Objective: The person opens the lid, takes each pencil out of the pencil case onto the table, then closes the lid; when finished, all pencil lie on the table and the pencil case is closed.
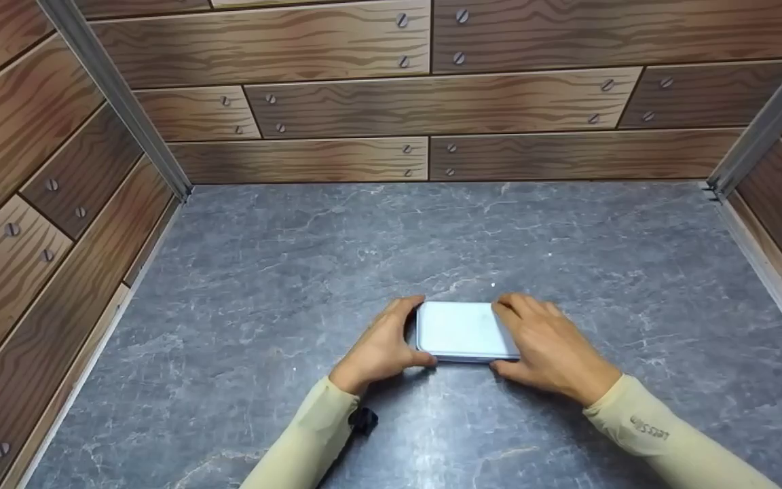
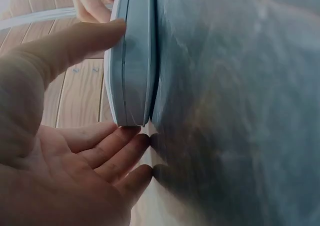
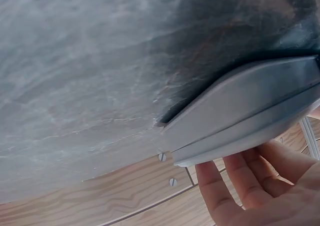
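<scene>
Here the box is held on the table, right between the hands: its left end gripped by the left hand, its right by the right hand, presumably so it is kept steady.

The case lies on the worktop between the left hand, at its left end, and the right hand, at its right. Well behind stands the back wall; a left wall and right wall flank the worktop, with a corner post at each back corner.
</scene>
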A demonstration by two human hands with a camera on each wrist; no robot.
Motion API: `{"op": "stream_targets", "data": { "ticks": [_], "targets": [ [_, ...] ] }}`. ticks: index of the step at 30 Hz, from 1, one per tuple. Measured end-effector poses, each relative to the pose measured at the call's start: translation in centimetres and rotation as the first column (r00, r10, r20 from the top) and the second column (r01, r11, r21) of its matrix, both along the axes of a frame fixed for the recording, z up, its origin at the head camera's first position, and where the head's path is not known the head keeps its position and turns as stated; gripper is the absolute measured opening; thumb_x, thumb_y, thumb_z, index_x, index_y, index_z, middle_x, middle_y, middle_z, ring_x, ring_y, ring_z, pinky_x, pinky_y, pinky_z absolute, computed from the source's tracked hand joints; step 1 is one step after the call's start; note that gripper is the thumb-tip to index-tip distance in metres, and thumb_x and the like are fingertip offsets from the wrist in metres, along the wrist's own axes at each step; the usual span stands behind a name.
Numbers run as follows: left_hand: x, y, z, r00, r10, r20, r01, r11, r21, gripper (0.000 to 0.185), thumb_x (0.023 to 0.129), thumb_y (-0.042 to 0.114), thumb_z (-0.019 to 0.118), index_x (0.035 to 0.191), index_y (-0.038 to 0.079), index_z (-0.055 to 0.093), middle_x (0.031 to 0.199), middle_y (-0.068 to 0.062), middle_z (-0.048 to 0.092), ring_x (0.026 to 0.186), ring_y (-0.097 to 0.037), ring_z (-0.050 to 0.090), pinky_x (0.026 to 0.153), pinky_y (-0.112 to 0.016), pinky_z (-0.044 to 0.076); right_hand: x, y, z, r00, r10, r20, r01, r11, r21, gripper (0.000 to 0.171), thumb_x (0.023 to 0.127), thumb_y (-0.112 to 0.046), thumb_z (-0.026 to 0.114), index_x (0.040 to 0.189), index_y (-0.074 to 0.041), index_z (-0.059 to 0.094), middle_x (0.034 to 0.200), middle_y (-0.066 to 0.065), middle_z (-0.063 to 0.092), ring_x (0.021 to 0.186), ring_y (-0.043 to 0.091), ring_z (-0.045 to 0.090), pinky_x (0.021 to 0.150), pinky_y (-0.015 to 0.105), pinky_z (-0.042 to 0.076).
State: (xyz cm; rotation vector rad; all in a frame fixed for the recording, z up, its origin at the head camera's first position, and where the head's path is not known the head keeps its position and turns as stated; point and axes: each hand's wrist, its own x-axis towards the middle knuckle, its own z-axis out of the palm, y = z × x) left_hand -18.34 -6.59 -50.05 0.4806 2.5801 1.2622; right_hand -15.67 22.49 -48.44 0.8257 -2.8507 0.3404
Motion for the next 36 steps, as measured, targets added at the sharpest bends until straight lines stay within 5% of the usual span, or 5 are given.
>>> {"op": "stream_targets", "data": {
  "ticks": [13,36],
  "targets": [
    [0.11,0.36,0.13,0.998,-0.010,-0.069,0.005,0.997,-0.071,0.101,0.075,0.007,0.100,0.163,0.001,0.049,0.156,-0.016,0.061,0.148,-0.033,0.058,0.132,-0.050,0.045,-0.13,0.00,-0.46,0.996,0.038,-0.082,-0.038,0.999,0.003,0.088,0.080,-0.041,0.094,0.146,0.009,0.065,0.141,0.023,0.069,0.131,0.041,0.067,0.108,0.060,0.059],
    [0.05,0.49,-0.07,0.995,-0.016,-0.095,0.010,0.998,-0.067,0.100,0.072,0.001,0.098,0.160,0.000,0.051,0.152,-0.018,0.062,0.143,-0.034,0.060,0.130,-0.050,0.047,-0.47,0.56,0.40,0.999,0.052,0.004,-0.052,0.998,-0.046,0.081,0.084,-0.036,0.089,0.147,0.008,0.066,0.143,0.023,0.069,0.132,0.042,0.068,0.112,0.063,0.058]
  ]
}}
